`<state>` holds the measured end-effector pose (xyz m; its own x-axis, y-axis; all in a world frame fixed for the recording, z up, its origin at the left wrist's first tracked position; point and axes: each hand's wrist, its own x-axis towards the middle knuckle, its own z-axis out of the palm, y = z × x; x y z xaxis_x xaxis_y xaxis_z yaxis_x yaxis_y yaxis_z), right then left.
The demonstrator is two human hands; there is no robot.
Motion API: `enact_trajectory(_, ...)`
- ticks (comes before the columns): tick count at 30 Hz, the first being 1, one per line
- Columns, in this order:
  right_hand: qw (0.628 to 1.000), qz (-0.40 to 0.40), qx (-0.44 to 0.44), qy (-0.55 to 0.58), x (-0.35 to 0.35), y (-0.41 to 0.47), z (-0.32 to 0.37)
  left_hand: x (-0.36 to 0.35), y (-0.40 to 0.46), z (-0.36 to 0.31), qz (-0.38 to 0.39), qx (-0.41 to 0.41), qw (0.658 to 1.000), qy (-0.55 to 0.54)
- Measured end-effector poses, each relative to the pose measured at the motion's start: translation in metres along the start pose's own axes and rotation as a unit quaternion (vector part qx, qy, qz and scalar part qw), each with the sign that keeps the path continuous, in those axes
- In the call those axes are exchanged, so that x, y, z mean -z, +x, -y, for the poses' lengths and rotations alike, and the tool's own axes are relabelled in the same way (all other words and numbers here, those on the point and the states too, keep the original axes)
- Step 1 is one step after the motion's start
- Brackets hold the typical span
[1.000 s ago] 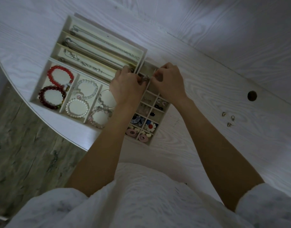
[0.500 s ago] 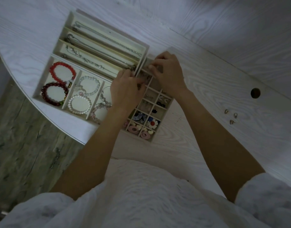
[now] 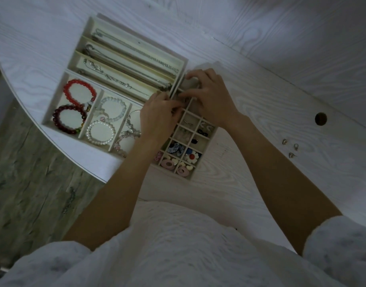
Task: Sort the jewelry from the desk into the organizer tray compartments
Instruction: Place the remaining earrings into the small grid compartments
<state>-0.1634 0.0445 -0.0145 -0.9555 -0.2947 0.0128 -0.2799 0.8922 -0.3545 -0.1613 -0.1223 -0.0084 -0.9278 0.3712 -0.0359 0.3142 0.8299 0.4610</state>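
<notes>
Silver jewelry (image 3: 179, 104) between both grips

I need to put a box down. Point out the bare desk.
Bare desk lies between the tray and the hole, and nearer, below the three loose earrings. Both hands crowd the tray's far cells.

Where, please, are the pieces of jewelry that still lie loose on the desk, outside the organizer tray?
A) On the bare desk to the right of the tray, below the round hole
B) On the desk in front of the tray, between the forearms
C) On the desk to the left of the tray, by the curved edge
A: three small pieces lie on the desk right of the organizer tray, just below the round hole.
</notes>
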Motion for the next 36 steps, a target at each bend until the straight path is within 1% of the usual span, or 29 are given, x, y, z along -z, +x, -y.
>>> enact_trajectory(3, 0.999, -0.029, -0.029, -0.009, 0.003, -0.007, -0.004, -0.001, 0.0, 0.0, 0.004, 0.008, 1.0, -0.017)
enact_trajectory(7, 0.998, -0.007, 0.0, -0.057, -0.005, -0.009, -0.002, -0.001, 0.001, 0.001, 0.002, -0.006, 1.0, -0.012)
enact_trajectory(10, 0.999, -0.002, 0.003, -0.044, -0.007, -0.007, 0.001, -0.001, 0.0, 0.001, -0.002, -0.008, 1.0, -0.006)
enact_trajectory(14, 0.999, -0.036, -0.011, -0.039, -0.007, -0.008, -0.002, -0.001, 0.0, 0.001, -0.005, -0.012, 1.0, -0.002)
enact_trajectory(19, 0.999, -0.002, 0.02, -0.044, -0.009, -0.006, 0.0, -0.001, 0.001, 0.0, -0.003, -0.013, 1.0, 0.006)
enact_trajectory(22, 1.0, 0.009, -0.003, -0.016, -0.005, -0.009, 0.001, -0.001, 0.0, 0.001, 0.0, -0.008, 1.0, -0.005)
enact_trajectory(25, 0.999, -0.018, -0.04, 0.009, -0.001, -0.019, -0.003, -0.003, 0.0, 0.002, -0.003, -0.009, 1.0, -0.011)
enact_trajectory(28, 0.999, -0.023, -0.038, -0.028, -0.002, -0.024, -0.004, -0.005, 0.001, 0.004, -0.003, -0.007, 1.0, -0.015)
enact_trajectory(32, 0.995, -0.017, -0.004, -0.102, -0.004, -0.023, -0.004, -0.005, 0.002, 0.004, 0.006, -0.008, 1.0, -0.012)
enact_trajectory(36, 0.993, -0.028, 0.023, -0.114, 0.0, -0.021, 0.0, -0.005, 0.0, 0.004, -0.002, -0.017, 1.0, -0.004)
